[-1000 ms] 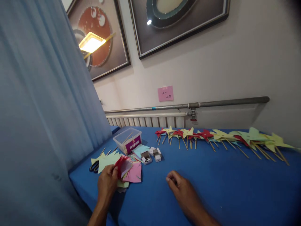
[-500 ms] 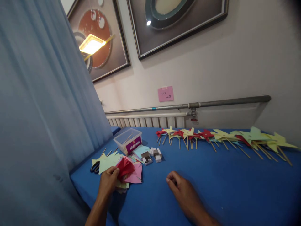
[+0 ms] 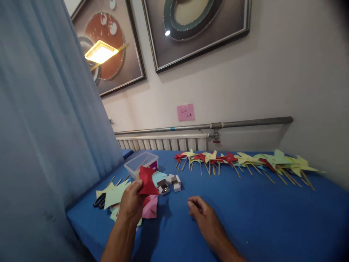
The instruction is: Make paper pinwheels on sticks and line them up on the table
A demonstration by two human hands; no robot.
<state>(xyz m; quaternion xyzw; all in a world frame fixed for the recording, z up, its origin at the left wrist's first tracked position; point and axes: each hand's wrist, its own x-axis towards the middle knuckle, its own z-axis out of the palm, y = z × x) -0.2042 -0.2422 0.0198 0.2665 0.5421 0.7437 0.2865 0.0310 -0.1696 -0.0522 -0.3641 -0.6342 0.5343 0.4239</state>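
Observation:
Between the thumb and fingers of my left hand (image 3: 132, 200) is a sheet of red paper (image 3: 148, 181), raised above a pile of coloured paper. Pink sheets (image 3: 150, 208) and pale green sheets (image 3: 116, 194) show from that pile under and beside the hand. My right hand (image 3: 200, 214) rests over the blue cloth, fingers curled in; whatever they may hold is hidden. Small white boxes (image 3: 176, 183) stand beyond the two hands, one open box (image 3: 163, 186) having small dark items inside. Black-handled scissors (image 3: 99, 201) lie left of the paper, partly covered.
A clear plastic tub (image 3: 140, 162) sits behind the paper. Paper pinwheels on sticks (image 3: 229, 158) lie in a row along the table's far side. A blue curtain (image 3: 51, 127) hangs at the left. A pipe (image 3: 245, 122) runs along the wall.
My left hand has lifted the red paper up from the pile. My right hand stays curled in nearly the same place. The view has shifted slightly.

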